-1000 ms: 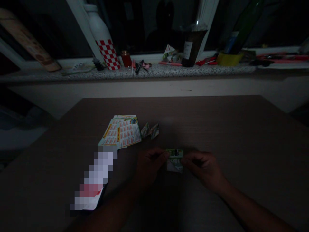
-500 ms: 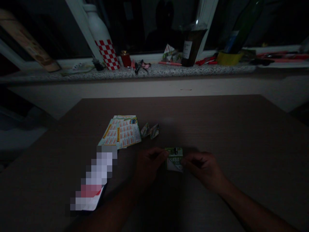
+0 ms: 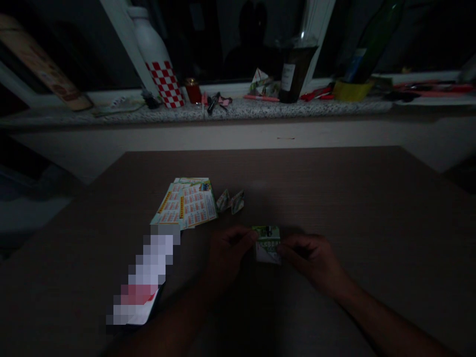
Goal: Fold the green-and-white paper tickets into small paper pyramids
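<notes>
The left hand (image 3: pixel 231 250) and the right hand (image 3: pixel 315 255) pinch a small folded paper (image 3: pixel 268 243) between them, thumb and fingertips closed on its left and right edges. It sits towards the near side of the table (image 3: pixel 334 186), well in from the far edge; whether it rests on the wood or is lifted slightly is too dark to tell. Gripping it from opposite sides probably keeps it square and steady, and leaves its face and the pale slanting flap at its lower edge uncovered. A stack of printed sheets (image 3: pixel 197 206) lies left of the middle, between the hands and the table's far left corner, perhaps set aside so that the forearms have room. Just beside its right edge stands a small folded shape (image 3: pixel 237 202) with two peaks, one piece or two; the creases likely hold it up. A phone (image 3: pixel 139 316) slants below the stack towards the table's near left, possibly angled so its screen faces the person. As for writing, the sheets carry rows of reddish characters and yellow bands, the folded paper has a line of pale characters on green, and the dark cup (image 3: pixel 299 74) on the windowsill (image 3: pixel 241 110) wears a white label; none is legible, and the phone's screen is masked by blocks.
</notes>
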Demonstrator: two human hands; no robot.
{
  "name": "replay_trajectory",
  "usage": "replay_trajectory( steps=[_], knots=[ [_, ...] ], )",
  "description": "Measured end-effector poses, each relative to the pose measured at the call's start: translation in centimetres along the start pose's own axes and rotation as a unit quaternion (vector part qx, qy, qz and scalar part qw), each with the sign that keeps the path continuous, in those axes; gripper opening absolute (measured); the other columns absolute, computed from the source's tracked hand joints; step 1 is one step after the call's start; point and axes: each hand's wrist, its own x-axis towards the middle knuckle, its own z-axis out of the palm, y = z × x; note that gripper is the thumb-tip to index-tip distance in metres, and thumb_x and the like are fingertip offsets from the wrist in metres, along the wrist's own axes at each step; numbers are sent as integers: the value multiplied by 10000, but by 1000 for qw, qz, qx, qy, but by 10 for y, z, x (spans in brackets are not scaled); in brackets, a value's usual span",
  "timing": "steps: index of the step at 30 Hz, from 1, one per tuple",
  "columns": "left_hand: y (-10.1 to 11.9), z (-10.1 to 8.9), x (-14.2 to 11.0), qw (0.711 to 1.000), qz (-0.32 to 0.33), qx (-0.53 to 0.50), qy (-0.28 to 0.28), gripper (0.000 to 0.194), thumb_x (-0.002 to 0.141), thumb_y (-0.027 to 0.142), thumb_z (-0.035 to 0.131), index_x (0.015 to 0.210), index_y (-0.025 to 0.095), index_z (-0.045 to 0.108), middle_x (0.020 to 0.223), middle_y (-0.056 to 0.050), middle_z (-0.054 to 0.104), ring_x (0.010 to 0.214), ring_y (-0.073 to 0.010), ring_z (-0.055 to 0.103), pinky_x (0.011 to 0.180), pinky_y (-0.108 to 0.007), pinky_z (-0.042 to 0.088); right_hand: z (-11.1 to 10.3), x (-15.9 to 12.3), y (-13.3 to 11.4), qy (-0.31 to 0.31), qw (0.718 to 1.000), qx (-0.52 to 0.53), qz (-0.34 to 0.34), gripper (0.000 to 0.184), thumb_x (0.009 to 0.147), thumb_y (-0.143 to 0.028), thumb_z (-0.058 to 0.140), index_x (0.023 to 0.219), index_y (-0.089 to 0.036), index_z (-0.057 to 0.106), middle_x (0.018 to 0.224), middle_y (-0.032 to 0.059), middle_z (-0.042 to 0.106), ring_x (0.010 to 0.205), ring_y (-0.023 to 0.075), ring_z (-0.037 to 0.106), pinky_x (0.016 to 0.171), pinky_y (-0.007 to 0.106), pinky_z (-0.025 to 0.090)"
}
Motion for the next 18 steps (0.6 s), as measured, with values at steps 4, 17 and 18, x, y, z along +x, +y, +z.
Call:
replay_trajectory(
  steps=[4,17,18],
  knots=[
    [0,0,1,1000,-3,-17,13,187,660,323,743,651,144,692,603,9,645,573,-125,565,564,-228,437,1,0,1,-18,1000,-8,3,200,808,-329,629,716,-171,709,646,16,677,582,134,597,537,228,464],
    [-6,-2,4,999,-5,-34,1,198,681,338,745,673,146,699,630,4,664,594,-129,587,579,-228,456,3,0,-2,-31,998,-52,-17,224,811,-286,604,630,-165,655,574,-1,607,533,121,531,511,228,404],
    [-7,-2,5,1000,-4,-29,1,198,681,339,745,674,146,701,631,4,665,593,-128,585,576,-226,455,3,0,-1,-27,998,-60,-20,230,809,-280,604,616,-162,646,563,-2,596,528,119,522,509,228,400]
  ],
)
